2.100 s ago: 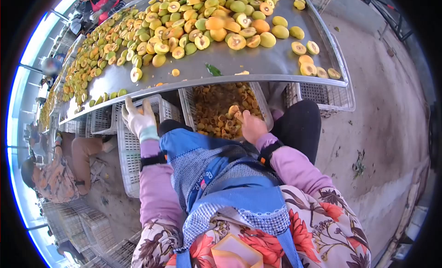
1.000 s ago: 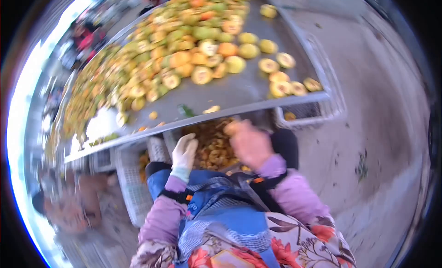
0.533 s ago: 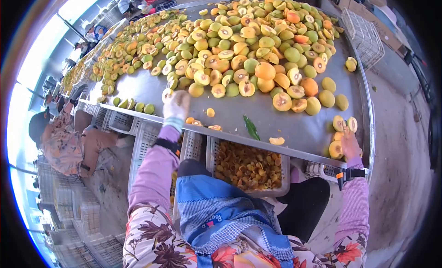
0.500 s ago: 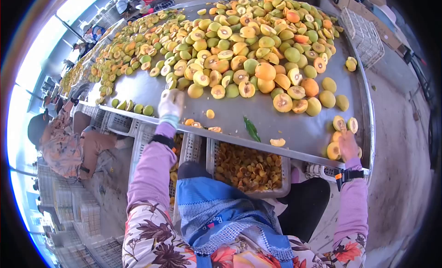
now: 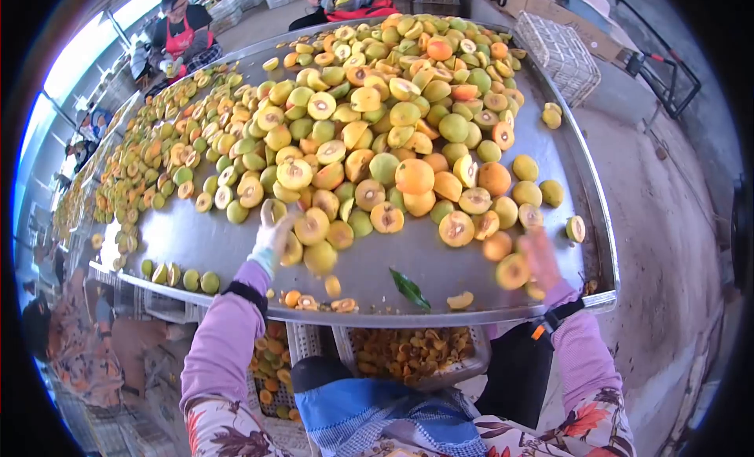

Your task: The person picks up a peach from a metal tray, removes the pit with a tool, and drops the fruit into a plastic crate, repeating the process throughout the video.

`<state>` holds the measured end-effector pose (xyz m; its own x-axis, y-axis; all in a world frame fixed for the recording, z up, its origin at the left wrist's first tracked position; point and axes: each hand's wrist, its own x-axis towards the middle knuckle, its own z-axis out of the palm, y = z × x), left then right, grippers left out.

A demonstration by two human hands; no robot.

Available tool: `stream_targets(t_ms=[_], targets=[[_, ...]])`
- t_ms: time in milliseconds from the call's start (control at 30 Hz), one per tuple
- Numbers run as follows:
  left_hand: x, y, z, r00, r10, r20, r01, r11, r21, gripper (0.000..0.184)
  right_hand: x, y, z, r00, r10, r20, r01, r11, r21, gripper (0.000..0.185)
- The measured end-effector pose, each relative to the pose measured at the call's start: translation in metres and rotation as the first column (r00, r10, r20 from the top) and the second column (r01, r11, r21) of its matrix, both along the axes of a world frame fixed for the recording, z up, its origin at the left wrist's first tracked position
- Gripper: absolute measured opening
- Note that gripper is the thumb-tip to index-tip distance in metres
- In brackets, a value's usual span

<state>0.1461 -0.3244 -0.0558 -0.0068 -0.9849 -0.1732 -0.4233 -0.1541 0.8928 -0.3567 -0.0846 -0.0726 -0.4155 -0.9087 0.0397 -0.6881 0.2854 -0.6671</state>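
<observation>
Head view: fruit (image 5: 415, 176) between both hands (image 5: 272, 235) (image 5: 540, 256), seemingly touching each.

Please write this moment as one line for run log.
left hand: gloved, at near edge of stone-fruit pile | right hand: blurred, beside cut fruit, contact unclear | green leaf: on metal table

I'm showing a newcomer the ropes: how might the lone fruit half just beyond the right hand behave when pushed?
The fruit half may rock, given its rounded outline. It could slide on the smooth-looking metal table. Its exposed cut face might bruise.
</observation>
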Motion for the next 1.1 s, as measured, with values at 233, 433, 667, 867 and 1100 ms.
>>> stream_targets(t_ms=[233,433,667,867,1100], targets=[[-0.034,-0.033,0.089,0.896,-0.254,0.365,0.328,0.932,-0.157,0.032,0.076,-0.115,0.126,0.897,0.387,-0.214,-0.367,0.921,0.128,0.033],[-0.051,-0.204,0.094,0.851,0.146,0.504,0.311,0.633,-0.709,0.028,0.073,-0.324,0.161,0.769,0.482,-0.421,-0.608,0.754,-0.249,0.038],[-0.065,-0.31,0.066,0.856,0.078,0.51,0.11,0.938,-0.328,0.061,0.101,-0.525,0.118,0.594,0.767,-0.245,-0.77,0.63,0.106,0.054],[-0.056,-0.333,0.046,0.726,-0.389,0.567,0.616,0.734,-0.285,0.043,0.097,-0.536,0.1,0.466,0.876,-0.125,-0.859,0.482,0.172,0.035],[-0.11,-0.24,0.036,0.783,-0.578,-0.229,0.517,0.81,-0.277,0.039,0.071,-0.468,0.058,0.119,0.903,-0.413,-0.983,0.165,0.076,0.026]])
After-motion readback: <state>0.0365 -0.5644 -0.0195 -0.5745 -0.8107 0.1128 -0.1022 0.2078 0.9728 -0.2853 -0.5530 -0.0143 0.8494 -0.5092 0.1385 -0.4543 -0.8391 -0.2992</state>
